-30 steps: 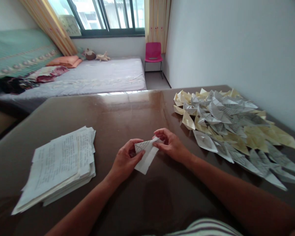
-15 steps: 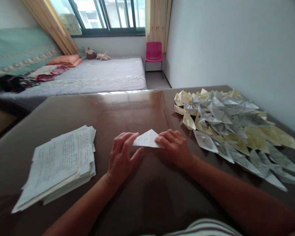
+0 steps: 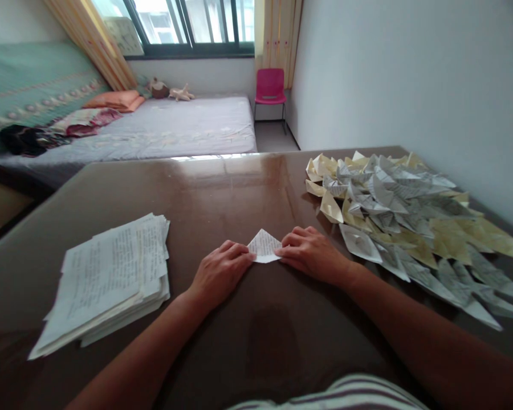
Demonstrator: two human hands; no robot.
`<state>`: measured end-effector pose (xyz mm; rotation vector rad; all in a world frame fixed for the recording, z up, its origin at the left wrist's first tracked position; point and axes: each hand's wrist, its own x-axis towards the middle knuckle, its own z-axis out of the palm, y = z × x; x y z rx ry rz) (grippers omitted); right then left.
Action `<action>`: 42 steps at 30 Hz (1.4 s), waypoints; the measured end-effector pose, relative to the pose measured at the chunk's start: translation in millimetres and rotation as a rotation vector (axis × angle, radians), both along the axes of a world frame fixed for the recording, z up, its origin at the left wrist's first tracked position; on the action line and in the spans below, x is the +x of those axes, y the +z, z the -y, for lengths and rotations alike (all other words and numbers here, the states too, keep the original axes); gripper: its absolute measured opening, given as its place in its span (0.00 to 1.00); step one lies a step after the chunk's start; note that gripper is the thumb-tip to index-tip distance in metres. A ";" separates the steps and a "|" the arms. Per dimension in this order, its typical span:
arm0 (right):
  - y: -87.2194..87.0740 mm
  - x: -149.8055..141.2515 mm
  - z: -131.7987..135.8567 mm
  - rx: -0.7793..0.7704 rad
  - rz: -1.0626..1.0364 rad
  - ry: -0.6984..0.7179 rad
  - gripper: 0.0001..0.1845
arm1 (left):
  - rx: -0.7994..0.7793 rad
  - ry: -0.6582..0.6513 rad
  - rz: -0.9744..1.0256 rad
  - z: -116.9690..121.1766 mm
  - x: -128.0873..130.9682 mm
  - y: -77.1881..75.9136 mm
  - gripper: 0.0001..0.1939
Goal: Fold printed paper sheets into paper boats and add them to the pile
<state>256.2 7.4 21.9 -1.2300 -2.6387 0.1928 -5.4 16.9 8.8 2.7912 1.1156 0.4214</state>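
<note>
A small folded sheet of paper point(image 3: 264, 247) with writing on it sits between my hands over the middle of the brown table, its pointed corner facing away from me. My left hand point(image 3: 223, 266) grips its left corner, fingers pressed together at the edge. On the opposite side my right hand point(image 3: 314, 254) pinches the right corner. Both of its side corners are hidden under my fingers.
A stack of written paper sheets point(image 3: 106, 279) lies on the table point(image 3: 205, 199) to the left. Many folded paper boats point(image 3: 385, 196), white and yellowish, are heaped on the right by the wall. Beyond the table are a bed point(image 3: 196, 125) and a pink chair point(image 3: 270, 88).
The left fingers have closed down over the paper's left corner; before, the thumb was spread apart below. The paper now shows a lower, more curved near edge. The view has shifted slightly.
</note>
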 end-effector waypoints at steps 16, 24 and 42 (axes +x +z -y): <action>-11.6 -9.0 -12.7 -0.193 -0.173 -0.374 0.08 | -0.172 0.340 0.119 -7.8 12.7 -0.3 0.12; -12.2 -10.7 -12.8 -0.148 -0.116 -0.409 0.07 | -0.134 0.323 0.050 -8.3 14.2 -1.9 0.13; -13.1 -11.3 -12.2 -0.112 -0.069 -0.397 0.07 | 0.060 -0.051 -0.255 7.6 23.3 4.8 0.23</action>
